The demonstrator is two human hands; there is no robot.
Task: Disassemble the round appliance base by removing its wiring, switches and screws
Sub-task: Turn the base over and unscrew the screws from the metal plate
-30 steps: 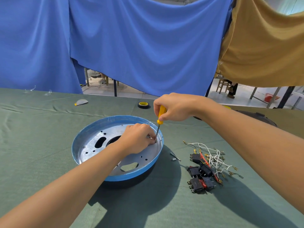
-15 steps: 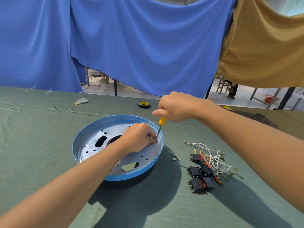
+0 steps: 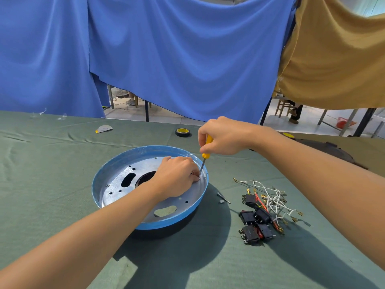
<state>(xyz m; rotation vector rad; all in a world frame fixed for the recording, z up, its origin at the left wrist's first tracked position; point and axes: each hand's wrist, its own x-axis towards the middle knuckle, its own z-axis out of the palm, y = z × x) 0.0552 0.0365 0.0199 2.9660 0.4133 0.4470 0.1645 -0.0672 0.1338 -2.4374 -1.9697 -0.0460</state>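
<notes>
The round appliance base (image 3: 116, 170), blue-rimmed with a silver metal plate inside, lies on the green cloth. My right hand (image 3: 224, 136) grips the yellow handle of a screwdriver (image 3: 205, 152), held nearly upright. Its shaft runs down to the plate just inside the base's right rim. My left hand (image 3: 177, 178) rests inside the base with its fingers curled round the screwdriver's tip; the screw there is hidden by them. A pile of black switches (image 3: 255, 224) with white and red wires (image 3: 270, 197) lies on the cloth to the right of the base.
A small metal bit (image 3: 223, 198) lies between the base and the switches. Farther back on the cloth are a tape roll (image 3: 183, 132), a flat half-round piece (image 3: 104, 128) and a dark object (image 3: 331, 151) at right. Blue and tan cloths hang behind.
My right hand has shifted its grip on the screwdriver handle, with more yellow showing now than half a second ago. The left hand and the base stay in place.
</notes>
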